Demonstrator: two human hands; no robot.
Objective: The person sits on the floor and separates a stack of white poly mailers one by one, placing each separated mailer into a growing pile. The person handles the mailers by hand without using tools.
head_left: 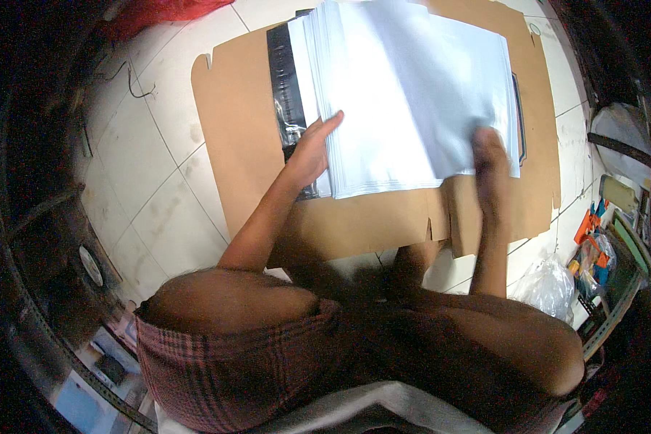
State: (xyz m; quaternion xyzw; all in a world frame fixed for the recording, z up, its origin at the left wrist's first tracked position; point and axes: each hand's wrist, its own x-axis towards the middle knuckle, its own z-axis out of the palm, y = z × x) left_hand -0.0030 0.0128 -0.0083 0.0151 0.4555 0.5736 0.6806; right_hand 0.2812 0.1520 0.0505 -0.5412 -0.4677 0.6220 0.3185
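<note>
A thick stack of white plastic mailing bags (369,108) lies fanned on a flattened brown cardboard sheet (242,108). My left hand (312,155) grips the stack's left edge, its thumb on top and the other fingers hidden beneath. At the lower right of the stack, my right hand (490,163) is blurred by motion; it looks closed on the edge of the upper bags, which bend and cast a grey shade. A black plastic strip (288,87) shows under the stack's left side.
The cardboard rests on a white tiled floor (170,195). My bare knees and checked shorts (195,362) are below. To the right are a clear plastic bag (550,286), orange-handled tools (589,224) and a metal shelf rail (615,315). Something red (159,16) lies at the upper left.
</note>
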